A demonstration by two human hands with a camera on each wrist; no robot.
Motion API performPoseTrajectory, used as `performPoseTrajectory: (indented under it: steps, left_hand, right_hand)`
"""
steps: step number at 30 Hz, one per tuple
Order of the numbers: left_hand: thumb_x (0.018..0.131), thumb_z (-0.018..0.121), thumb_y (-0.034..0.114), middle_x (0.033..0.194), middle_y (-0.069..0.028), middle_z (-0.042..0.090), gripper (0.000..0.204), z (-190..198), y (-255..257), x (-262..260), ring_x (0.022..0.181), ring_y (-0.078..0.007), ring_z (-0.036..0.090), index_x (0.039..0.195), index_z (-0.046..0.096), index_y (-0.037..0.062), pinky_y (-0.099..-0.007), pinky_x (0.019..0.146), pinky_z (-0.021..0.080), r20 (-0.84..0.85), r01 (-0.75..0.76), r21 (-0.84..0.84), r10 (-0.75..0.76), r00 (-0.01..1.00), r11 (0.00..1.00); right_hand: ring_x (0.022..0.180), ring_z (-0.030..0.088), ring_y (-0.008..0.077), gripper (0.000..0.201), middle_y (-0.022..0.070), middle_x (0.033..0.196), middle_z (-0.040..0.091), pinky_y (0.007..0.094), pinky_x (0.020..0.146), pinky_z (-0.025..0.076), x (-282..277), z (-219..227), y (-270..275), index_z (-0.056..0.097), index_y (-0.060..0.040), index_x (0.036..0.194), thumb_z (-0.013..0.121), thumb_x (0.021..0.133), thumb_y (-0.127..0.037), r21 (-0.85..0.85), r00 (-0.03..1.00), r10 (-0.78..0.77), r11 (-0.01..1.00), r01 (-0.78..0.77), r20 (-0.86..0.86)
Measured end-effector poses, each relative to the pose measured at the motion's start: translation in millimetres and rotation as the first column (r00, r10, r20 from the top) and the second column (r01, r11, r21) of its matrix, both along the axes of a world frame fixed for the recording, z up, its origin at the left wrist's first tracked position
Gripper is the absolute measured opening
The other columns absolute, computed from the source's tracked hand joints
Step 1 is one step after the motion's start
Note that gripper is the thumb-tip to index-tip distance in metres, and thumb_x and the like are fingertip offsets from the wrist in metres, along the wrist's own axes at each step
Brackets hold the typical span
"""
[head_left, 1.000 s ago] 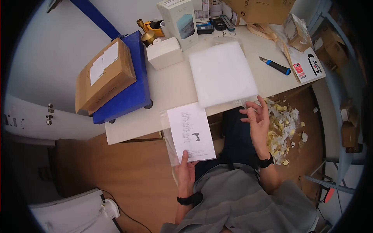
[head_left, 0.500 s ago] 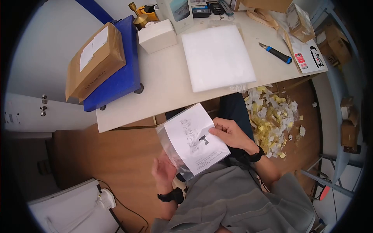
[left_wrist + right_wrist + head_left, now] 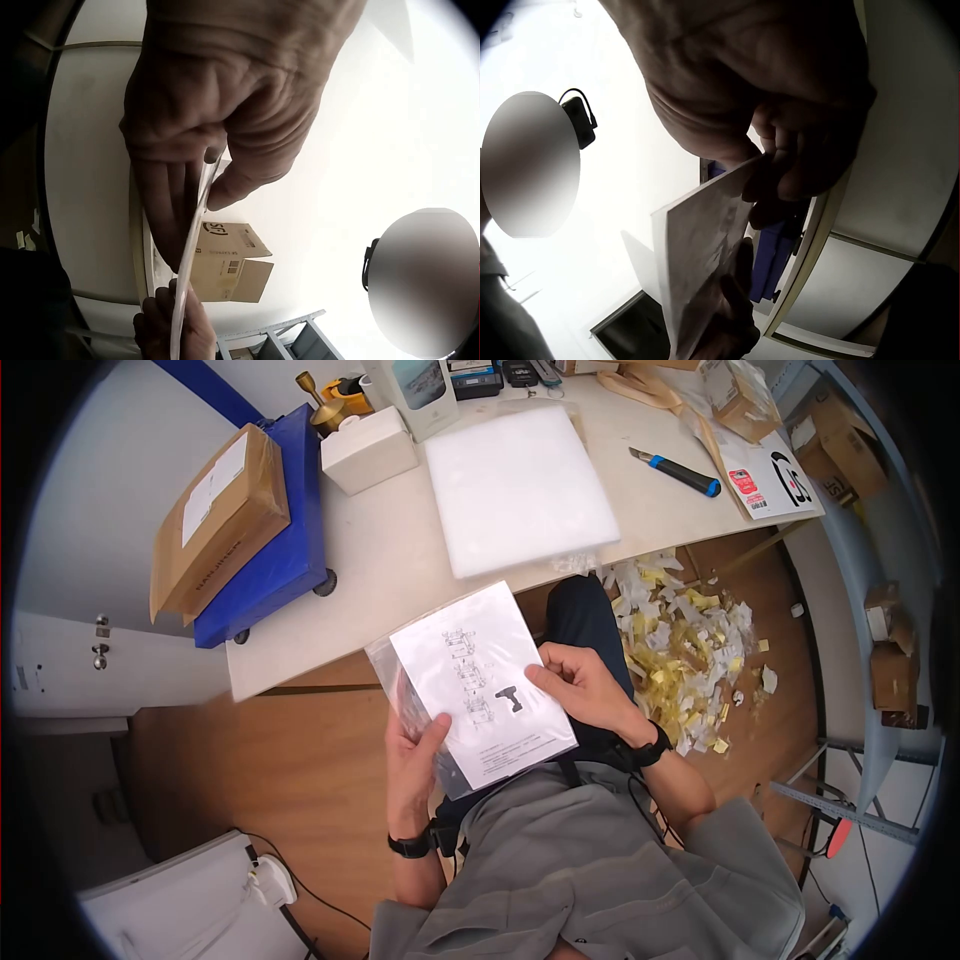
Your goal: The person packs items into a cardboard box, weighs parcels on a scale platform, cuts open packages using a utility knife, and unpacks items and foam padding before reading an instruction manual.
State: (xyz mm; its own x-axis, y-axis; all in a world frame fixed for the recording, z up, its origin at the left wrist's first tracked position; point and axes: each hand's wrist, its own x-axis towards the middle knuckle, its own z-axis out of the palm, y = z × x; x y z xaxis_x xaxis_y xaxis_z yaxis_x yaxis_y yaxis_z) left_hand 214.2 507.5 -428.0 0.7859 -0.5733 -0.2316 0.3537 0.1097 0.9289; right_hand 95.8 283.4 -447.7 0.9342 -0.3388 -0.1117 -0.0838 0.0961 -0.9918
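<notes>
A white printed booklet (image 3: 483,680) with a black drill picture lies in a clear plastic sleeve (image 3: 385,665), held over the lap in front of the table edge. My left hand (image 3: 412,765) grips its lower left side, thumb on the front and fingers behind. The right hand (image 3: 592,695) pinches the right edge between thumb and fingers. In the left wrist view the sleeve (image 3: 189,262) is seen edge-on between thumb and fingers of the left hand (image 3: 217,97). The right wrist view shows the booklet (image 3: 705,232) pinched by the right hand (image 3: 772,97).
On the table (image 3: 375,565) are a white foam sheet (image 3: 525,490), a utility knife (image 3: 680,472), a white box (image 3: 370,452) and a blue platform (image 3: 270,550) bearing a cardboard carton (image 3: 225,520). Paper scraps (image 3: 680,650) cover the floor at the right.
The right hand came from beside the foam onto the booklet's right edge. The left hand let go, opened, then gripped the left side again. The booklet has tilted and moved with the hands.
</notes>
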Motion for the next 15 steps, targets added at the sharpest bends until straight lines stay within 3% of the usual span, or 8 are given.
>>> performPoseTrajectory:
  steps: [3, 5, 6, 8, 13, 15]
  left_hand:
    - [0.101, 0.065, 0.005, 0.138, -0.0115, 0.065, 0.065, 0, -4, 3, 0.113, -0.0163, 0.068, 0.159, 0.035, 0.0025, -0.0295, 0.092, 0.057, -0.067, -0.034, -0.067, 0.029, 0.997, 0.997]
    - [0.103, 0.066, 0.014, 0.125, -0.0054, 0.072, 0.057, -5, -4, 7, 0.099, -0.0078, 0.070, 0.154, 0.044, 0.0032, -0.0214, 0.075, 0.055, -0.049, 0.001, -0.007, -0.001, 0.999, 1.000]
    - [0.103, 0.066, 0.014, 0.125, -0.0054, 0.072, 0.057, -6, -6, 7, 0.099, -0.0078, 0.070, 0.154, 0.044, 0.0032, -0.0214, 0.075, 0.055, -0.047, -0.002, -0.012, 0.002, 0.999, 1.000]
    - [0.104, 0.066, 0.018, 0.113, -0.0009, 0.074, 0.050, -4, -9, 9, 0.085, -0.0017, 0.066, 0.150, 0.051, 0.0036, -0.0174, 0.062, 0.046, -0.022, 0.006, 0.031, -0.005, 1.000, 1.000]
    - [0.104, 0.066, 0.019, 0.105, 0.0014, 0.073, 0.045, -6, -12, 22, 0.077, 0.0000, 0.061, 0.145, 0.056, 0.0033, -0.0170, 0.059, 0.041, 0.027, 0.036, 0.067, -0.038, 0.999, 0.997]
    - [0.104, 0.066, 0.019, 0.103, 0.0022, 0.073, 0.044, -2, -14, 27, 0.075, 0.0006, 0.059, 0.144, 0.057, 0.0031, -0.0167, 0.058, 0.039, 0.039, 0.053, 0.075, -0.056, 0.998, 0.996]
  right_hand:
    - [0.064, 0.035, -0.0005, 0.030, -0.0085, 0.067, 0.046, 0.0240, 0.053, 0.028, -3, 11, 1, 0.057, -0.0008, 0.082, 0.063, 0.106, -0.018, -0.027, 0.999, -0.016, 1.000, 0.014, -0.051]
    - [0.064, 0.035, -0.0004, 0.030, -0.0083, 0.067, 0.046, 0.0240, 0.053, 0.028, -4, 14, 0, 0.057, -0.0007, 0.083, 0.063, 0.106, -0.018, -0.020, 0.999, -0.018, 1.000, 0.018, -0.040]
    - [0.063, 0.036, -0.0003, 0.030, -0.0081, 0.067, 0.046, 0.0239, 0.053, 0.028, -5, 15, 0, 0.057, -0.0005, 0.083, 0.063, 0.107, -0.018, -0.005, 0.999, -0.018, 1.000, 0.017, -0.034]
    - [0.063, 0.036, -0.0004, 0.029, -0.0082, 0.067, 0.046, 0.0238, 0.053, 0.029, -3, 12, -2, 0.058, -0.0003, 0.084, 0.063, 0.107, -0.018, -0.011, 0.999, -0.032, 0.999, 0.032, -0.035]
    - [0.063, 0.037, -0.0006, 0.027, -0.0080, 0.066, 0.048, 0.0234, 0.053, 0.030, 3, 15, -7, 0.060, 0.0002, 0.087, 0.063, 0.106, -0.018, -0.023, 0.997, -0.074, 0.997, 0.073, -0.030]
    - [0.064, 0.043, -0.0038, 0.022, -0.0088, 0.070, 0.055, 0.0197, 0.053, 0.032, 7, 18, -10, 0.063, -0.0011, 0.089, 0.064, 0.106, -0.015, -0.040, 0.997, -0.068, 0.997, 0.066, -0.030]
